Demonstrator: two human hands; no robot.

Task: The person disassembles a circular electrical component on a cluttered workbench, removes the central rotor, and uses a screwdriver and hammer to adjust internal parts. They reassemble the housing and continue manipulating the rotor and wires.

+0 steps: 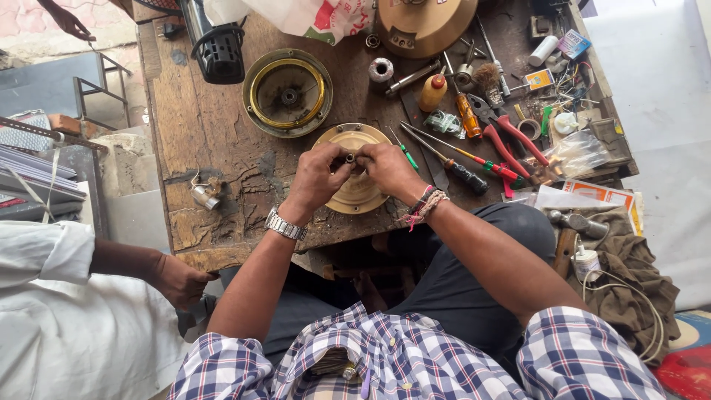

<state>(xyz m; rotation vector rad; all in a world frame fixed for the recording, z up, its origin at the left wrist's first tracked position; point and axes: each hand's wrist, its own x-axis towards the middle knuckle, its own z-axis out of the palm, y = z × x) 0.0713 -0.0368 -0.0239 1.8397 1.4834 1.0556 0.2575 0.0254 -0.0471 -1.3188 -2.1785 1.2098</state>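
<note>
A round brass-coloured motor cover (356, 194) lies on the worn wooden workbench (200, 118) in front of me. Both hands meet over its middle. My left hand (318, 178), with a metal watch at the wrist, pinches a small ring-shaped metal part (350, 158) at the cover's hub. My right hand (388, 169), with thread bands at the wrist, grips the same small part from the other side. Which fingers carry the part I cannot tell.
A second round housing with a gold rim (287, 92) lies further back, a larger brass dome (424, 24) beyond it. Screwdrivers (452, 161), red pliers (511, 141) and a small bottle (433, 92) lie to the right. Another person's hand (178, 281) rests at the bench's near left corner.
</note>
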